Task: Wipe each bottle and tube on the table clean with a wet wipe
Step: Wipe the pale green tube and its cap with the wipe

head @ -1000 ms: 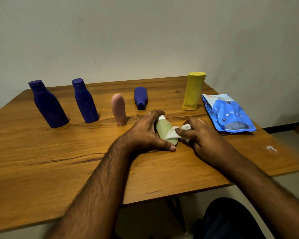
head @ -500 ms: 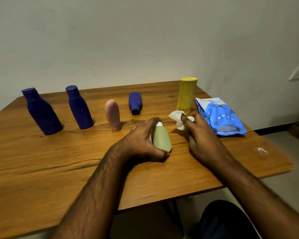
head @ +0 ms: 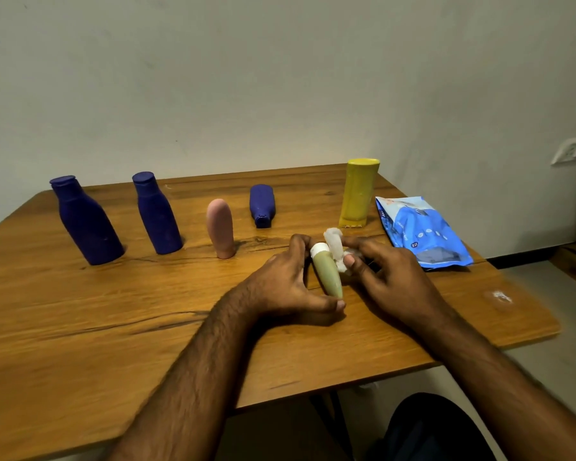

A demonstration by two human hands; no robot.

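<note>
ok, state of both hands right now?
Left hand: grips the green tube.
Right hand: pinches the wet wipe against the tube.

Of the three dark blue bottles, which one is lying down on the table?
The small dark blue bottle between the pink tube and the yellow bottle; the two bigger ones on the left stand upright.

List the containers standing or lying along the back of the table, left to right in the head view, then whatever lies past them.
Large blue bottle → second blue bottle → pink tube → small blue bottle lying down → yellow bottle → blue wipes pack.
</note>
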